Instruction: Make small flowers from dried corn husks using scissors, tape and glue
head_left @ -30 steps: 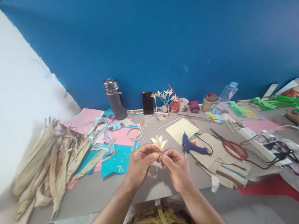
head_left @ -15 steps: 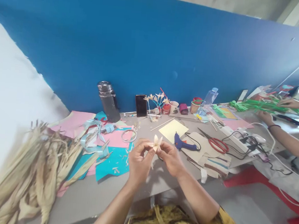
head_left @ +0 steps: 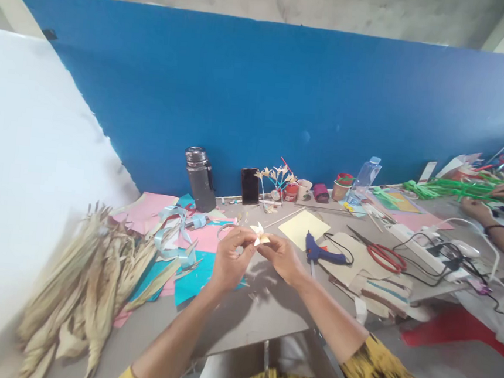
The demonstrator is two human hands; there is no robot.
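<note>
Between my two hands is a small cream-coloured flower [head_left: 258,233] with pointed petals, held up over the table. My left hand [head_left: 232,259] pinches it from the left with thumb and fingers. From the right, the fingertips of my right hand [head_left: 282,258] are closed on its lower petals. Just right of my hands lies a blue glue gun [head_left: 323,253] by a pale yellow sheet [head_left: 304,227]. Similar flowers on thin stems [head_left: 279,175] stand at the back against the blue partition.
Dried corn husks [head_left: 79,291] are heaped at the left, beside pink and blue paper [head_left: 196,272]. A dark flask [head_left: 201,181] and a phone [head_left: 250,186] stand behind. Red-handled scissors [head_left: 386,257] and a power strip [head_left: 427,251] lie right. Another person's hands [head_left: 475,209] work at green strips.
The view has shifted left and up, so the table things appear farther right. The flower has been tilted and turned between my fingers; both hands still hold it.
</note>
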